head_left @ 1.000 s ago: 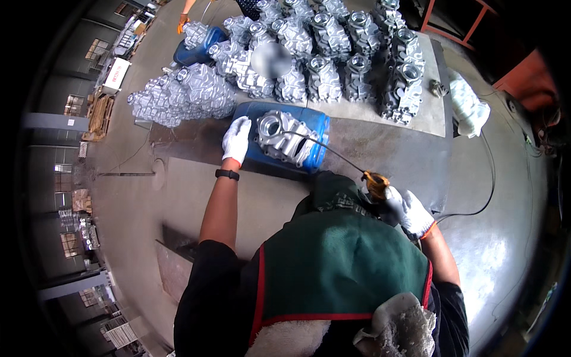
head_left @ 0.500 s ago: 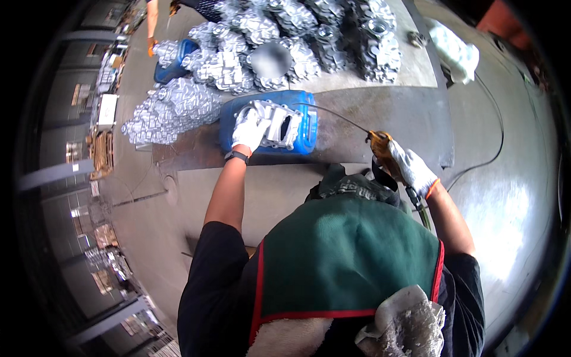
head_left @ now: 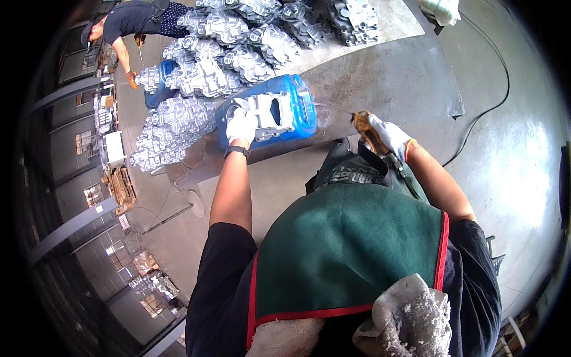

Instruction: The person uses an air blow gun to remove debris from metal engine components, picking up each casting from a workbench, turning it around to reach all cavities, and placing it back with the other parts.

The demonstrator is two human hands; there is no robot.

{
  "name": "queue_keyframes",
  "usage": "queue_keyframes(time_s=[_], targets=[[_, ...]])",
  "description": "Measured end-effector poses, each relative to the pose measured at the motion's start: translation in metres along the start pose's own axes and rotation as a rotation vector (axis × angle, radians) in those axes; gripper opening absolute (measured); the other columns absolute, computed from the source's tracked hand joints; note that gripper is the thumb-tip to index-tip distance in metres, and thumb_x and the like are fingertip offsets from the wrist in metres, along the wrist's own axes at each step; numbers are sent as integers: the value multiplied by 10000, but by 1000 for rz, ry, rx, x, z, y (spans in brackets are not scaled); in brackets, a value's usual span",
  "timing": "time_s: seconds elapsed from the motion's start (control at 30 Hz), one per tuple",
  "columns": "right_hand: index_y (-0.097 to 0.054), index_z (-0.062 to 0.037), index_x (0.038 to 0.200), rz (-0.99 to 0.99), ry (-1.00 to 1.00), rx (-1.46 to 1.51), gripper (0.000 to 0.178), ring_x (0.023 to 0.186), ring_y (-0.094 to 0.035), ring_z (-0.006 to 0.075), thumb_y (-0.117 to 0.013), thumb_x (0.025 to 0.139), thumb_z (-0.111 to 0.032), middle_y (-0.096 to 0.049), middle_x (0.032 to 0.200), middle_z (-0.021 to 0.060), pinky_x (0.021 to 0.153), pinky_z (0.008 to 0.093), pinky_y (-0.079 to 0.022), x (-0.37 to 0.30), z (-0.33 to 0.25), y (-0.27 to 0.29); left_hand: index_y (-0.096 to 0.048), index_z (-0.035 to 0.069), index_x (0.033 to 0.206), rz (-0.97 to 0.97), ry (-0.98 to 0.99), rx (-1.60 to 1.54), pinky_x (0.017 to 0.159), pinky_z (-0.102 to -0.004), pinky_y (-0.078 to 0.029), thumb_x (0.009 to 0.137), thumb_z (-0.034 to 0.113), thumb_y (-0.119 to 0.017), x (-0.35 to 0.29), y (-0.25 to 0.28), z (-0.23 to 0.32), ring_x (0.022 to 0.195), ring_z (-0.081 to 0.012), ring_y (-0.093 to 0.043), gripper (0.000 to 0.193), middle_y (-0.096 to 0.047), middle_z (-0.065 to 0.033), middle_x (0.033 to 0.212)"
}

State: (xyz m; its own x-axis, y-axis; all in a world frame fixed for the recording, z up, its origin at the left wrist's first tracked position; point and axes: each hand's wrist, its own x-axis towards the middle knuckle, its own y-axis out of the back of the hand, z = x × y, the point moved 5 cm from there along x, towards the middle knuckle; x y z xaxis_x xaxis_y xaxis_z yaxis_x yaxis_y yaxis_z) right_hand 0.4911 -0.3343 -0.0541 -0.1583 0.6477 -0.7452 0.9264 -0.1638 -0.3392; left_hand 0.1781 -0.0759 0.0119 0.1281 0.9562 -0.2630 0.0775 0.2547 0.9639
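A silvery metal casting with a dark opening lies on a blue plastic drum laid on its side on the bench. My left hand, in a white glove, grips the casting's left end. Off to the right, my right hand, gloved too, is wrapped round a yellow-brown hand-held air tool. From its front a thin rod points left toward the casting, smeared by motion. Where the rod's tip ends, and whether it touches the casting, I cannot tell. A hose runs back from the tool beside my right forearm.
Several similar castings are piled beyond and left of the drum on the metal bench. At the far left a co-worker reaches to a casting on another blue drum. A black hose curves over the floor at right.
The whole view has shifted and turned, bringing more of the co-worker into sight. My right hand and the air tool are a little closer to the casting. My left hand stays on the casting.
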Motion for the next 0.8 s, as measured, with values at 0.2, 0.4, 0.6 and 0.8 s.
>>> queue_keyframes(time_s=[0.2, 0.4, 0.6, 0.8], targets=[[-597, -72, 1028, -14, 88, 330, 470, 609, -568, 134, -412, 944, -496, -597, 774, 30, 498, 265, -451, 22, 13, 11, -532, 28, 1113, -8, -19, 21, 851, -465, -433, 886, 527, -406, -1, 1, 1, 1003, -410, -571, 563, -605, -259, 1055], [-564, -87, 982, -185, 66, 481, 435, 576, -552, 145, -388, 955, -483, -565, 721, 24, 488, 272, -447, 39, 17, -16, -521, 30, 1144, 0, -8, 26, 873, -459, -429, 895, 519, -404, -1, 1, 2, 1024, -404, -567, 561, -606, -252, 1065], [-548, -93, 1023, -270, 55, 525, 412, 587, -552, 154, -359, 971, -456, -553, 714, 35, 528, 284, -471, 46, 11, -29, -508, 31, 1156, -4, 4, 52, 879, -460, -427, 898, 505, -408, -1, 0, 2, 1027, -404, -567, 548, -604, -250, 1074], [-548, -93, 1048, -295, 42, 555, 402, 593, -542, 154, -369, 972, -445, -545, 725, 37, 533, 285, -467, 40, 6, -31, -509, 35, 1139, 1, -18, 61, 876, -462, -427, 897, 503, -411, 1, -1, 1, 1022, -403, -569, 536, -603, -253, 1071]])
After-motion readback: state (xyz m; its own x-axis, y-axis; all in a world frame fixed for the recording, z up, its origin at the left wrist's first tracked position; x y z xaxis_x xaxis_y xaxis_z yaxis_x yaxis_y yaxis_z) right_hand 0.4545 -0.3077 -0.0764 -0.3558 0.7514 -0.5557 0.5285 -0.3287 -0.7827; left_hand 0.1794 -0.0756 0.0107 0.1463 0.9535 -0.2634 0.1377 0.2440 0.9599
